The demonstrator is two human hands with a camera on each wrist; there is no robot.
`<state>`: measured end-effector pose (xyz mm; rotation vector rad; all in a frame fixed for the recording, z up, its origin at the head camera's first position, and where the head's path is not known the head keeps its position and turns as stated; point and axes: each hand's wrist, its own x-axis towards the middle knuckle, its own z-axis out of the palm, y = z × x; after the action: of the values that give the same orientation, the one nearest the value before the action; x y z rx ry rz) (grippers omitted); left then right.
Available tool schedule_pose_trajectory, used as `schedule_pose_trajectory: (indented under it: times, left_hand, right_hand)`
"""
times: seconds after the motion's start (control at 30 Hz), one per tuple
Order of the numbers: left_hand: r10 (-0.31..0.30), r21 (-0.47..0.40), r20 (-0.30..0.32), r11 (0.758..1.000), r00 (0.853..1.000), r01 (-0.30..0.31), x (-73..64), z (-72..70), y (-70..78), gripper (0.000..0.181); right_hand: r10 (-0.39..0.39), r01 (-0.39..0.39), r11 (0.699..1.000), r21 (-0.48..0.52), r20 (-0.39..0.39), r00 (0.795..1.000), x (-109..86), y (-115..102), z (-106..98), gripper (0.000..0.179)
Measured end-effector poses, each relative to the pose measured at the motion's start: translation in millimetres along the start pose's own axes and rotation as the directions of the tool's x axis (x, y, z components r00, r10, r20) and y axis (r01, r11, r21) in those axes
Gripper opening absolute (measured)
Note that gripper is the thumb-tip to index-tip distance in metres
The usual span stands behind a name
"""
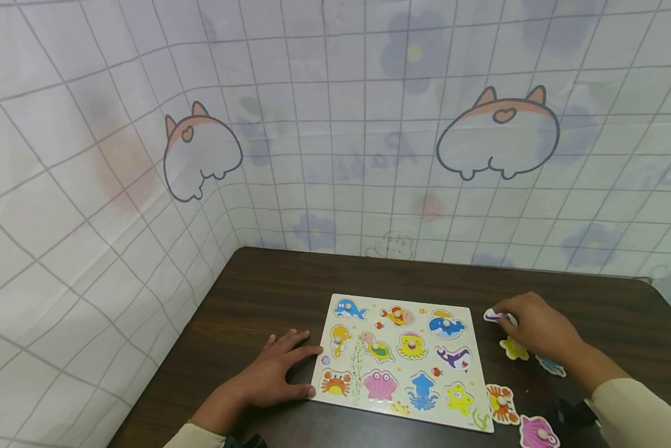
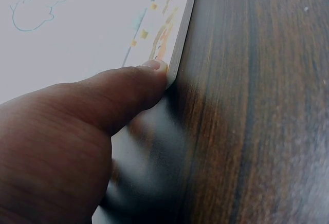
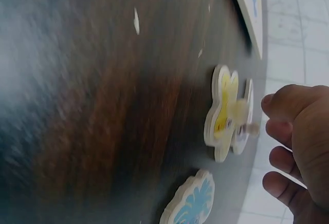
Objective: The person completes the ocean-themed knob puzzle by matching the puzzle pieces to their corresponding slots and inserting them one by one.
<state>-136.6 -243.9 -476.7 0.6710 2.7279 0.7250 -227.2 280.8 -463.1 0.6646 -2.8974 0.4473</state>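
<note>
A white sea-animal puzzle board (image 1: 386, 417) lies flat on the dark table. My left hand (image 1: 276, 370) rests at its left side, fingers spread, the thumb (image 2: 128, 88) touching the board's edge near a corner. Beyond the board's right edge, my right hand (image 1: 537, 323) reaches over a purple and white puzzle piece (image 1: 491, 315). That piece lies on the table behind the yellow starfish piece (image 3: 224, 108). In the right wrist view the thumb and bent fingers stand just off the small wooden knob (image 3: 252, 128), with a gap between.
A blue piece (image 1: 552, 366) lies partly under my right forearm. Nearer me are the crab piece (image 1: 502, 404), against the board's right edge, and the pink shell piece (image 1: 539, 432). A white patterned cloth (image 1: 341, 155) hangs behind the table and along its left side.
</note>
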Motion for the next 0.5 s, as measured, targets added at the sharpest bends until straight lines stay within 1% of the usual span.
schedule_pose_trajectory:
  times: [0.3,0.5]
  left_hand:
    - [0.000,-0.005,-0.005,1.000,1.000,-0.001,-1.4,-0.6,2.0,0.072]
    - [-0.001,-0.003,-0.007,1.000,1.000,0.001,-1.1,-0.9,2.3,0.072]
  right_hand:
    - [-0.038,0.038,0.999,-0.015,0.025,0.999,6.0,11.5,2.1,0.017]
    - [-0.038,0.039,0.999,-0.031,0.044,0.998,9.9,18.3,4.7,0.015]
